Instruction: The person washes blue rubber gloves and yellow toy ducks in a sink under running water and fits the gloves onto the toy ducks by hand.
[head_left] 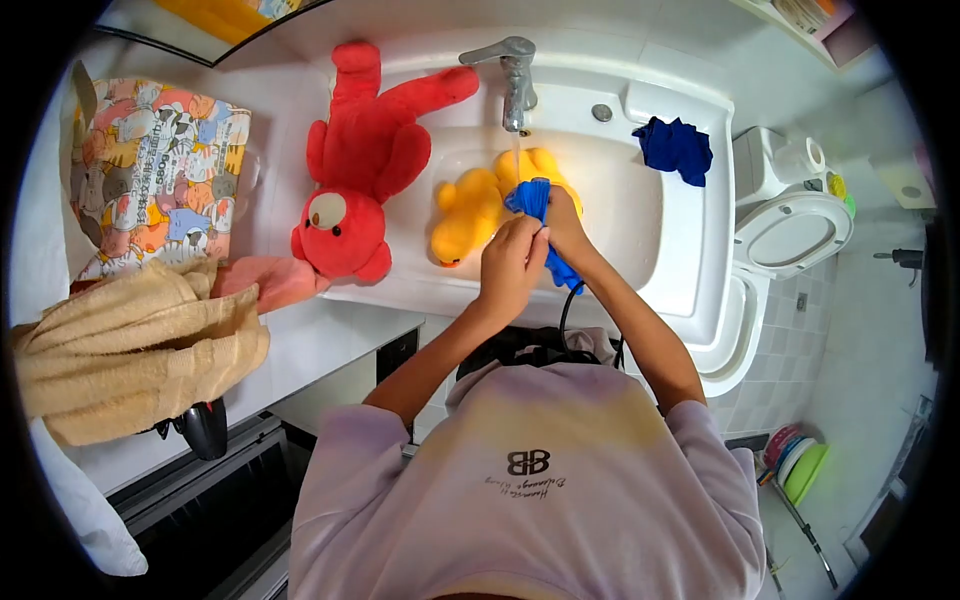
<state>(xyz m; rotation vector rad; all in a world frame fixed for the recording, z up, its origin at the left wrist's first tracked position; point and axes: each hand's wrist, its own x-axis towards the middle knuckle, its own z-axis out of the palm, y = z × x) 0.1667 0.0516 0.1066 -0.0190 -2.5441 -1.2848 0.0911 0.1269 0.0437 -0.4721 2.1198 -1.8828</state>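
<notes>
Both of my hands grip a bright blue cloth (533, 197) over the sink (620, 228), below the faucet (518, 85), from which a thin stream of water runs. My left hand (514, 258) is closed around the middle of the cloth. Closed on its right side is my right hand (567, 228). One end of the cloth hangs down towards me. Beneath and behind it lies a yellow plush toy (468, 212) in the basin, partly covered by the cloth and hands. A red teddy bear (372, 165) rests across the sink's left rim, head towards me.
A dark blue cloth (674, 150) lies on the sink's right rim. To the left are a cat-print package (160, 180), a beige towel (150, 345) and a pink cloth (265, 283) on the counter. A toilet (790, 235) stands at right, near several stacked basins (795, 462).
</notes>
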